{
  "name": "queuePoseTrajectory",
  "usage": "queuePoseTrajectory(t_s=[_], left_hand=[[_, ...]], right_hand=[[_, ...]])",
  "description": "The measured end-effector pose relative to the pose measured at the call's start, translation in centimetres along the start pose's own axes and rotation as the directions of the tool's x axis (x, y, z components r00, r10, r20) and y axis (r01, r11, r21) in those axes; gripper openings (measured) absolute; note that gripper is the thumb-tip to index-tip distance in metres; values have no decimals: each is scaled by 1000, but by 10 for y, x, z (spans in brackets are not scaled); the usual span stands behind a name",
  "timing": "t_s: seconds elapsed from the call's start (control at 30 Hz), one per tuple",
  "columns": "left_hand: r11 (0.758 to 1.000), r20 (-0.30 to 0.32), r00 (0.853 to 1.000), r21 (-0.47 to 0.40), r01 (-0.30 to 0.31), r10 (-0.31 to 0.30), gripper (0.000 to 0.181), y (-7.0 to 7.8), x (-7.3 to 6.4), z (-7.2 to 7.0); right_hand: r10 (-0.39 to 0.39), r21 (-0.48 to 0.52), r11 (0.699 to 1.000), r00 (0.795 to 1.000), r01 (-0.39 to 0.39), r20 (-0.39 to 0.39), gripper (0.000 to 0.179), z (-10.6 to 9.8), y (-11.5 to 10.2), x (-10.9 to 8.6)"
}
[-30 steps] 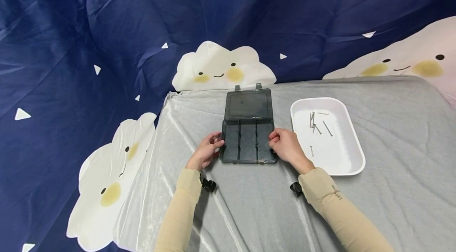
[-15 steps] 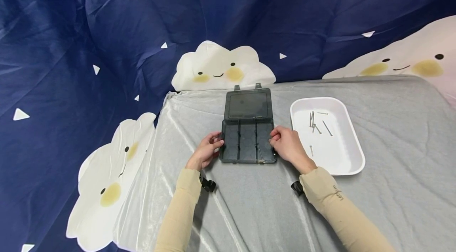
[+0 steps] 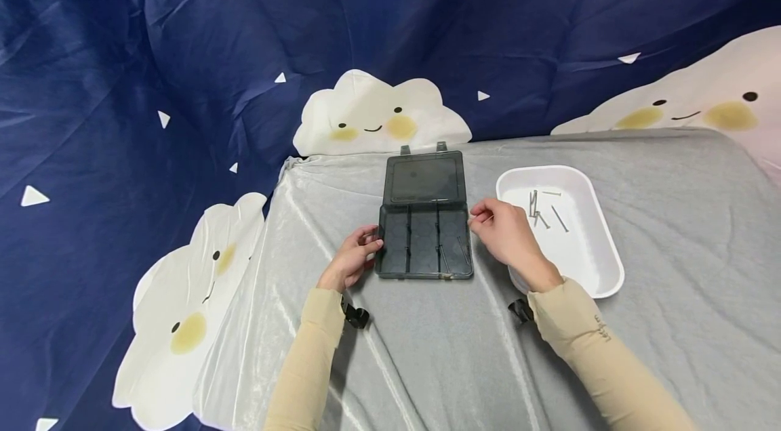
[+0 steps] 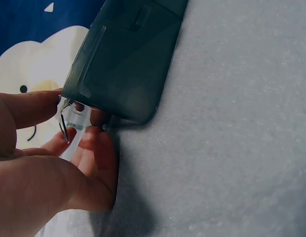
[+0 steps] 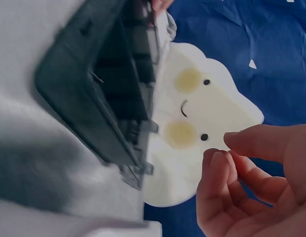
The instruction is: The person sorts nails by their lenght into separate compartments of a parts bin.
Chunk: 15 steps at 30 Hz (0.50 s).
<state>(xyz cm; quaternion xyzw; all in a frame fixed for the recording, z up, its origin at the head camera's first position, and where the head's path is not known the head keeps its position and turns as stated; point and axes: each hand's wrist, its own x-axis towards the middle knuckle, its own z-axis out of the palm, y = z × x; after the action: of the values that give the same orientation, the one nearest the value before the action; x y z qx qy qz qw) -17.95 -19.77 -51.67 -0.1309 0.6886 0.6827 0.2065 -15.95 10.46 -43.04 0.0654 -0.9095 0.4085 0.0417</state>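
A dark, see-through compartment box (image 3: 423, 241) lies on the cloth with its lid (image 3: 424, 177) tipped back. My left hand (image 3: 352, 257) grips its left edge, thumb at the rim and fingers curled below, as the left wrist view shows. My right hand (image 3: 506, 236) hovers just off the box's right edge, overlapping the white tray. Its fingers are loosely bent, and nothing shows between thumb and fingertips in the right wrist view. Two thin metal screws lie in the front right part of the box: one screw (image 3: 444, 258) by the divider, another screw (image 3: 464, 250) near the right wall.
The white tray (image 3: 601, 268) stands right of the box, with several screws (image 3: 559, 218) scattered toward its back. Grey cloth (image 3: 427, 350) covers the table. Behind it hangs a dark blue curtain (image 3: 415, 24) printed with clouds.
The right hand has let go of a screw inside the box's right side and drawn back right toward the tray, covering its near-left part. The left hand stays on the box.
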Motion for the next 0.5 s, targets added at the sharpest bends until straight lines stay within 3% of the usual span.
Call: queuePoseTrajectory(t_s=[0.5], left_hand=[[1000, -18, 1000, 3, 11, -11, 49, 0, 0, 0]], right_hand=[[-40, -78, 997, 992, 31, -121, 17, -69, 11, 23]])
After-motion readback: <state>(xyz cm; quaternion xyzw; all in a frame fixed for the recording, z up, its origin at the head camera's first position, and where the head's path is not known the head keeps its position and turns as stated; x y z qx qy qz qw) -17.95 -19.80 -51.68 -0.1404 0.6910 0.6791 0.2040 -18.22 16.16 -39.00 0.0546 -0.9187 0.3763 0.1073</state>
